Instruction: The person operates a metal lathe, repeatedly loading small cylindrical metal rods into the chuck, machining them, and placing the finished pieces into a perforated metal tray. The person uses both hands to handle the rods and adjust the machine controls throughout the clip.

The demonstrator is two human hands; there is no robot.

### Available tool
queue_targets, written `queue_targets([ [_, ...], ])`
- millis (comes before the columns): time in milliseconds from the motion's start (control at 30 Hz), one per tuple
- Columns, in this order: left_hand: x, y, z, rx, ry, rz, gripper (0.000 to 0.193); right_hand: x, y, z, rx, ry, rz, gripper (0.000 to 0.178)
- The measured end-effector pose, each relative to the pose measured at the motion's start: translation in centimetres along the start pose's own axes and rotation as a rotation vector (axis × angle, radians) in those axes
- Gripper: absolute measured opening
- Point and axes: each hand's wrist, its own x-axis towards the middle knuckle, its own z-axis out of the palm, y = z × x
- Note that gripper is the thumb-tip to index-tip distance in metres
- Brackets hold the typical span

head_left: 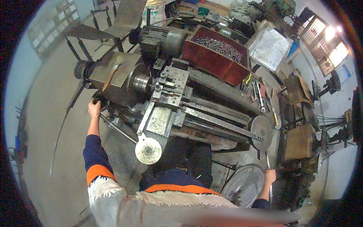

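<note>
A small lathe-like machine stands before me. My left hand (94, 107) is closed at its left end, on a dark handle (99, 97) below the headstock; the fingers are partly hidden. Far to the right, my right hand (269, 177) grips a metal lever (268, 160) that runs down from a round steel disc (261, 132). A bright round chuck (142, 82) faces the tool slide (171, 85). Nearer me, a pale round plate (148, 150) sits on an arm. A wooden-handled brush (110, 77) lies on the sheet-metal cover (126, 68).
A dark red tray (211, 62) behind the machine holds many small metal parts (219, 47). Wrenches and other hand tools (261, 94) lie at its right. A perforated round basin (244, 185) is beside my right arm. An electric motor (162, 39) sits behind the headstock. Other machines line the right side.
</note>
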Motion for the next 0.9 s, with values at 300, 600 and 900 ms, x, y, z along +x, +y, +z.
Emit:
queue_targets([
  [300, 2.7, -4.2, 2.0, -0.047, -0.091, -0.021, 0.035, 10.5, -4.6, -4.1, -0.203, -0.131, 0.082, 0.037],
  [600, 0.2, -7.2, -1.6, -0.744, -0.107, -0.172, 0.031, 4.7, -1.9, 3.3, -0.002, 0.467, -0.166, 0.053],
  [900, -3.2, -10.4, 3.5, 0.667, -0.525, 0.473, 0.032, -5.9, -10.1, -4.2, 0.298, -0.199, -0.034, 0.043],
])
